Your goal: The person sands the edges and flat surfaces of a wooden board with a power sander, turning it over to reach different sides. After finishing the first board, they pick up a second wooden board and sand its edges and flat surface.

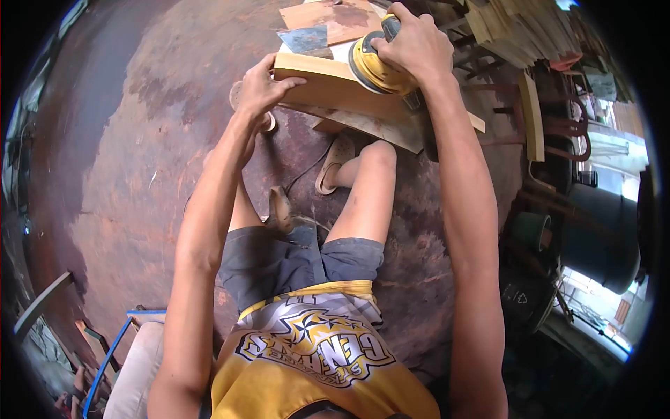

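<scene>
My left hand (pixel 269 85) grips the left end of a wooden board (pixel 328 87), its thumb lying on the face toward me. The board stands on its long edge, with its narrow edge turned up. My right hand (pixel 417 45) is wrapped around the top of a yellow and black orbital sander (pixel 377 66). The sander is tilted, its round pad against or close to the board's upper edge; exact contact cannot be made out. Under the board is a flat worn panel (pixel 370 126) as a support.
Flat wooden pieces (pixel 335 21) and a grey-blue sheet (pixel 304 39) lie just beyond the board. Stacked planks (pixel 516 31) stand at upper right, near a reddish chair (pixel 572 119). A dark barrel (pixel 600 237) is at right. A cord (pixel 307 167) runs across the stained floor between my legs.
</scene>
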Motion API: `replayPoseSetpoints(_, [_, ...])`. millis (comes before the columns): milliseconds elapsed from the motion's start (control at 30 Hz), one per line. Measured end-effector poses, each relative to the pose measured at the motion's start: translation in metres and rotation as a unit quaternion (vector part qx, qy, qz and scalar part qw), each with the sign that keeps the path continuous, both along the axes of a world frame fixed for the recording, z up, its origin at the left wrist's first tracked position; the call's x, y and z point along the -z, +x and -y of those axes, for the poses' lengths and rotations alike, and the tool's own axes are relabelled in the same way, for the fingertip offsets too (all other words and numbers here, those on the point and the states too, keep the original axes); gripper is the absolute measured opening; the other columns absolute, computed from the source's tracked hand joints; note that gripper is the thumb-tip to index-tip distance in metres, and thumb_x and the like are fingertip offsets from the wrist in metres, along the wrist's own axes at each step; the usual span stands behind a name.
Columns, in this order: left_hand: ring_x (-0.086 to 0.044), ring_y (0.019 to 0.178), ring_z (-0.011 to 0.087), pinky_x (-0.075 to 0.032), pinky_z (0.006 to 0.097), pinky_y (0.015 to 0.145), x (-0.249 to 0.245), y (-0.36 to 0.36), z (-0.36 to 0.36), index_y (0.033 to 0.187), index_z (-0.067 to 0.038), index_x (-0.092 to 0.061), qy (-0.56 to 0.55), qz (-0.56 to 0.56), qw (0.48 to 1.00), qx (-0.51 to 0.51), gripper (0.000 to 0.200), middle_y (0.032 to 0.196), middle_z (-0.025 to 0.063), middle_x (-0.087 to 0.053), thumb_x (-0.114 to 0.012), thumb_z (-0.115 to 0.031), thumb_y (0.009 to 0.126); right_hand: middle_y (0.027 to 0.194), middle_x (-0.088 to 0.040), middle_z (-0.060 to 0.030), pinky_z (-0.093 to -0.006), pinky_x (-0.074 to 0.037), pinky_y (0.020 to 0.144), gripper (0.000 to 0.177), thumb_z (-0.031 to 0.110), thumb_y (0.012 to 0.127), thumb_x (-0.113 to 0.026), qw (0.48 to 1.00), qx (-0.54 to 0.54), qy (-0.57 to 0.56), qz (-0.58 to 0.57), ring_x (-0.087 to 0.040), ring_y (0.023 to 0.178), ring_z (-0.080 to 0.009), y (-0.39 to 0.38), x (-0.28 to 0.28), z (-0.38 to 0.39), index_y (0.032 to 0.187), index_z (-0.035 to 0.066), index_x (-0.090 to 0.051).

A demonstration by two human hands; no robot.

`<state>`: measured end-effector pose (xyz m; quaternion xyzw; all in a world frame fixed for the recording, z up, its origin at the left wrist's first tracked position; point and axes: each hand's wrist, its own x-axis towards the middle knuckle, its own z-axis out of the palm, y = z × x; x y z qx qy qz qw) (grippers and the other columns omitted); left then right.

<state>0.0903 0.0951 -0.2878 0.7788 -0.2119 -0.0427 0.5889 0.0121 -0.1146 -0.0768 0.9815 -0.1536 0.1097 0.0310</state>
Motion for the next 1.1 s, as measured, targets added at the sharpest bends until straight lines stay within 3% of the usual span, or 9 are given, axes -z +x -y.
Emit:
replayPoseSetpoints(633, [-0.072,0.098,0.0175,-0.059,0.0336,0.086,0.013,0.005,-0.008,0.119,-0.002,-0.067,-0.010,-0.014,0.999,0.029,0.053,0.105,0.0116,-0.076,-0.091,-0.023,0.076,0.116,-0.063,-0.0248,-0.0501,-0.058,0.085,0.061,0.033,0.074,-0.075,0.996,0.072,0.027,-0.033,-0.069,0.100,-0.0420,-0.017,-0.007,0.041,0.132,0.022,-0.059])
replayPoseSetpoints(733, [-0.070,0.098,0.0164,-0.057,0.0313,0.086,0.031,0.015,0.001,0.119,0.001,-0.066,-0.072,-0.030,0.996,0.038,0.049,0.107,0.0102,-0.075,-0.089,-0.016,0.079,0.117,-0.067,-0.0272,-0.0451,-0.060,0.079,0.035,0.025,0.078,-0.070,0.998,0.030,0.043,0.023,-0.071,0.100,-0.0353,0.000,0.013,0.006,0.103,0.001,-0.075])
replayPoseSetpoints(767, [-0.069,0.098,0.0161,-0.057,0.0305,0.086,0.033,0.015,-0.001,0.119,0.002,-0.065,-0.092,-0.024,0.994,0.049,0.047,0.108,0.0097,-0.074,-0.088,-0.013,0.081,0.131,-0.061,-0.0256,-0.0473,-0.058,0.082,0.053,0.034,0.073,-0.079,0.996,-0.070,0.022,-0.059,-0.068,0.107,-0.0398,-0.017,-0.011,-0.004,0.123,0.016,-0.071])
replayPoseSetpoints(833, [-0.069,0.098,0.0157,-0.056,0.0295,0.086,0.028,0.018,-0.004,0.119,0.003,-0.065,-0.063,-0.027,0.996,0.064,0.042,0.107,0.0093,-0.074,-0.085,-0.009,0.083,0.133,-0.062,-0.0237,-0.0447,-0.055,0.073,0.045,0.032,0.077,-0.076,0.985,0.159,0.035,-0.058,-0.068,0.105,-0.0333,-0.017,-0.038,-0.053,0.119,0.014,-0.075])
replayPoseSetpoints(967, [-0.068,0.096,0.0138,-0.055,0.0288,0.086,0.030,0.019,-0.006,0.116,0.004,-0.065,-0.067,-0.029,0.994,0.076,0.040,0.106,0.0096,-0.074,-0.085,-0.008,0.084,0.125,-0.062,-0.0221,-0.0455,-0.054,0.069,0.047,0.033,0.076,-0.077,0.993,0.107,0.050,-0.017,-0.066,0.102,-0.0335,0.005,0.018,0.011,0.118,0.013,-0.075])
replayPoseSetpoints(1000, [-0.068,0.096,0.0138,-0.055,0.0286,0.085,0.027,0.018,-0.005,0.116,0.004,-0.065,-0.064,-0.027,0.995,0.073,0.040,0.106,0.0096,-0.074,-0.085,-0.008,0.083,0.127,-0.062,-0.0226,-0.0467,-0.055,0.073,0.048,0.034,0.074,-0.078,0.957,-0.011,0.183,-0.226,-0.065,0.106,-0.0347,-0.044,-0.056,0.022,0.118,0.014,-0.075])
replayPoseSetpoints(1033, [-0.068,0.096,0.0138,-0.055,0.0285,0.085,0.025,0.018,-0.006,0.116,0.004,-0.065,-0.060,-0.025,0.996,0.068,0.041,0.105,0.0097,-0.074,-0.086,-0.008,0.083,0.126,-0.061,-0.0235,-0.0519,-0.055,0.079,0.053,0.037,0.074,-0.078,0.981,0.140,0.064,-0.121,-0.066,0.106,-0.0396,-0.005,0.006,0.039,0.124,0.019,-0.071])
replayPoseSetpoints(1067, [-0.068,0.096,0.0137,-0.055,0.0278,0.085,0.029,0.019,-0.007,0.116,0.005,-0.065,-0.069,-0.031,0.995,0.068,0.041,0.105,0.0102,-0.074,-0.086,-0.009,0.083,0.115,-0.068,-0.0262,-0.0448,-0.060,0.077,0.035,0.024,0.078,-0.071,0.988,0.103,0.110,0.018,-0.072,0.098,-0.0351,-0.031,0.012,0.052,0.106,0.005,-0.075])
replayPoseSetpoints(1100, [-0.068,0.096,0.0137,-0.055,0.0278,0.085,0.031,0.020,-0.008,0.116,0.005,-0.065,-0.064,-0.033,0.996,0.055,0.041,0.105,0.0102,-0.074,-0.086,-0.009,0.083,0.117,-0.068,-0.0257,-0.0453,-0.060,0.076,0.033,0.024,0.078,-0.071,0.993,0.070,0.075,-0.064,-0.072,0.098,-0.0351,-0.040,-0.001,0.065,0.108,0.009,-0.076])
